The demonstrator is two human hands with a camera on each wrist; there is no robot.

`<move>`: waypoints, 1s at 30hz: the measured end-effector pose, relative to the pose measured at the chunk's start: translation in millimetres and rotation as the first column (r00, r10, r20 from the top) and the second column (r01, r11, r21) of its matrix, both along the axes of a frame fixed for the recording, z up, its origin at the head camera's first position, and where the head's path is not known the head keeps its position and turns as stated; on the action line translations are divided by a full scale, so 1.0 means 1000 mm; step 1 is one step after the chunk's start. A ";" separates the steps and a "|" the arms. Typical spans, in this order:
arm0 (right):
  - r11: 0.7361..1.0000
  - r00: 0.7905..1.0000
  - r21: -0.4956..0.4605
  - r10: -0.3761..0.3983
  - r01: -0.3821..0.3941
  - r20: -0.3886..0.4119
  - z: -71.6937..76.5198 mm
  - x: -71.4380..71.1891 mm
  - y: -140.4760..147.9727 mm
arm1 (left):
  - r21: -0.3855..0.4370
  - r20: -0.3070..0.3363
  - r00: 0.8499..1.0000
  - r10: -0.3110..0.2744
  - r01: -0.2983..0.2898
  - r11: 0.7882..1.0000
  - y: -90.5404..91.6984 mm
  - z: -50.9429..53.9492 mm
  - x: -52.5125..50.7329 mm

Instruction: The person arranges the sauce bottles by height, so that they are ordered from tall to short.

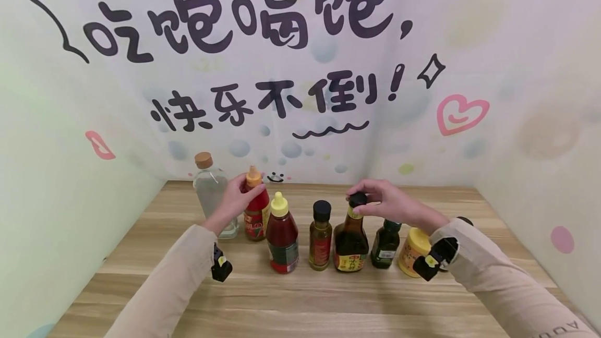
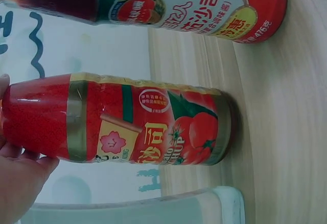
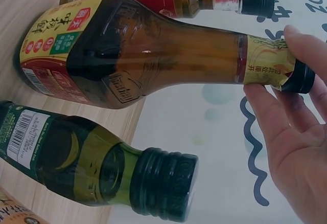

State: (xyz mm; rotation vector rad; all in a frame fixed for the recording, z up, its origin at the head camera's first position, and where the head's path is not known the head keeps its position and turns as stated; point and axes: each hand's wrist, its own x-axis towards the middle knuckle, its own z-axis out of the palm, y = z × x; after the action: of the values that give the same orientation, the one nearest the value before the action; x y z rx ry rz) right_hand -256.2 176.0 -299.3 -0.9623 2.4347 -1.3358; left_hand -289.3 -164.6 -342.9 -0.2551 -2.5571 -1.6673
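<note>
While left hand (image 1: 236,197) grips ketchup (image 1: 256,219), right hand (image 1: 391,203) pinching brown sauce (image 1: 350,244), clear bottle (image 1: 208,192) beside left hand, squeeze bottle (image 1: 283,239) and oil (image 1: 321,244) between hands, green bottle (image 1: 386,246) near right hand.

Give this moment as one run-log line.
left hand: holds orange-capped red ketchup bottle | right hand: holds black-capped brown sauce bottle | both upright | dark-green bottle: untouched

Tabletop (image 1: 328,301): smooth wood grain, low sheen. Brown bottle (image 1: 351,239), right: glossy, see-through. Far ketchup bottle (image 1: 255,218), left: glossy printed wrap. Sleeves (image 1: 159,280): matt cloth. Backdrop (image 1: 404,134): matt cloth.
</note>
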 end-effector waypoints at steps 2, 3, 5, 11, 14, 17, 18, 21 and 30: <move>1.000 1.000 0.007 -0.004 0.004 -0.009 -0.001 0.000 0.000 | 0.001 -0.003 1.000 0.002 -0.002 1.000 0.001 -0.002 -0.001; 1.000 1.000 0.012 -0.007 0.007 -0.013 -0.001 0.000 0.000 | 0.004 -0.006 1.000 0.005 -0.005 1.000 0.001 -0.002 -0.001; 1.000 1.000 0.022 -0.013 0.013 -0.021 -0.001 0.000 0.000 | 0.010 -0.009 1.000 0.012 -0.012 1.000 0.002 -0.003 -0.001; 0.999 0.999 0.026 -0.021 0.022 -0.026 -0.002 0.001 0.000 | 0.039 -0.018 1.000 0.024 -0.024 0.999 0.000 -0.005 -0.002; 1.000 1.000 0.018 -0.015 0.016 -0.022 -0.002 0.001 0.000 | 0.043 -0.011 0.999 0.036 -0.035 0.998 -0.002 -0.006 -0.003; 1.000 1.000 0.012 -0.012 0.012 -0.015 -0.002 0.001 -0.001 | 0.034 -0.002 0.999 0.052 -0.052 0.998 -0.003 -0.006 -0.005; 1.000 1.000 0.006 -0.009 0.010 -0.009 -0.002 0.001 -0.001 | 0.030 0.001 0.999 0.055 -0.055 0.998 -0.004 -0.007 -0.005; 1.000 1.000 -0.006 -0.006 0.006 0.003 -0.002 0.001 -0.001 | 0.022 0.014 0.998 0.061 -0.061 0.998 -0.005 -0.007 -0.006; 1.000 1.000 -0.002 -0.009 0.009 -0.001 -0.001 0.001 0.000 | -0.009 0.021 0.998 0.060 -0.059 0.998 -0.006 -0.005 -0.006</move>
State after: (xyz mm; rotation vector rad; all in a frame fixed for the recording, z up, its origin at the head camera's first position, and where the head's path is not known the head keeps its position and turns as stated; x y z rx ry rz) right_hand -255.6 175.5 -300.2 -0.9535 2.4419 -1.3409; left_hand -295.6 -170.3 -347.6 -0.1610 -2.5603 -1.6482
